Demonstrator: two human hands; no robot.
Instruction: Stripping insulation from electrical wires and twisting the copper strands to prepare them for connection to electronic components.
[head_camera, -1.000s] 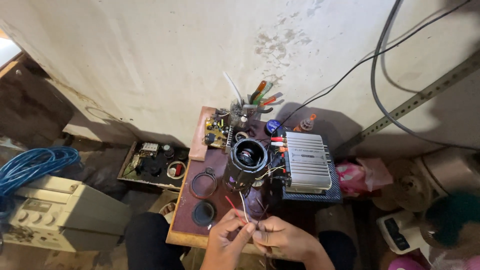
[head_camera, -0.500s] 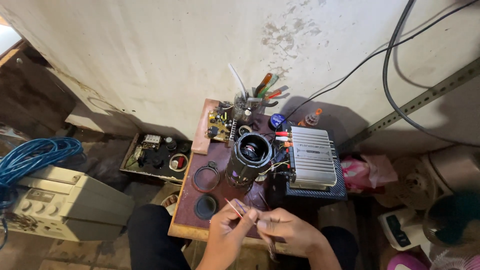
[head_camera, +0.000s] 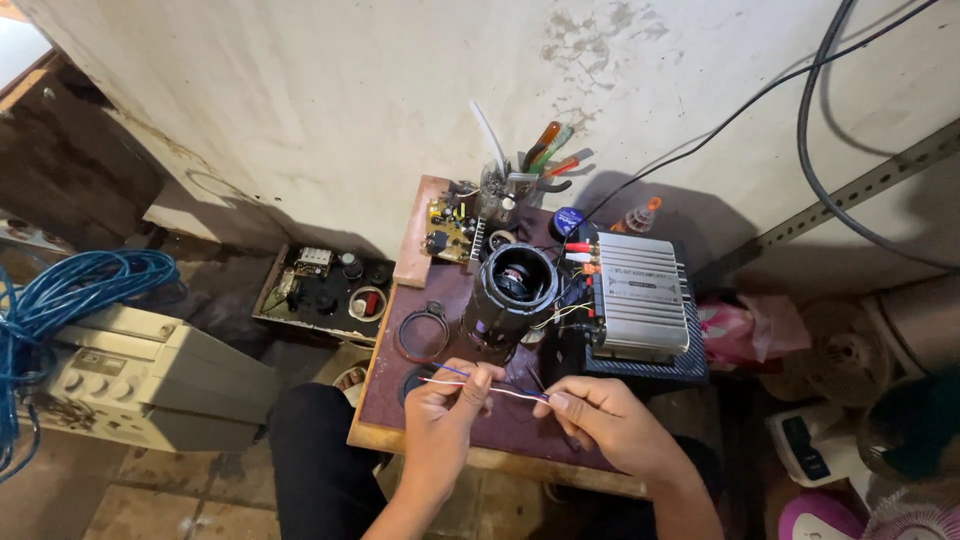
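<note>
Head camera looks down on my left hand (head_camera: 447, 418) and right hand (head_camera: 598, 418), both closed in a pinch on a thin pale wire (head_camera: 505, 391) stretched between them, just above the near edge of the small wooden table (head_camera: 470, 455). Just beyond my fingers stands a dark cylindrical speaker (head_camera: 510, 295), with a silver ribbed amplifier (head_camera: 640, 305) beside it on the right and a green circuit board (head_camera: 450, 225) near the wall.
</note>
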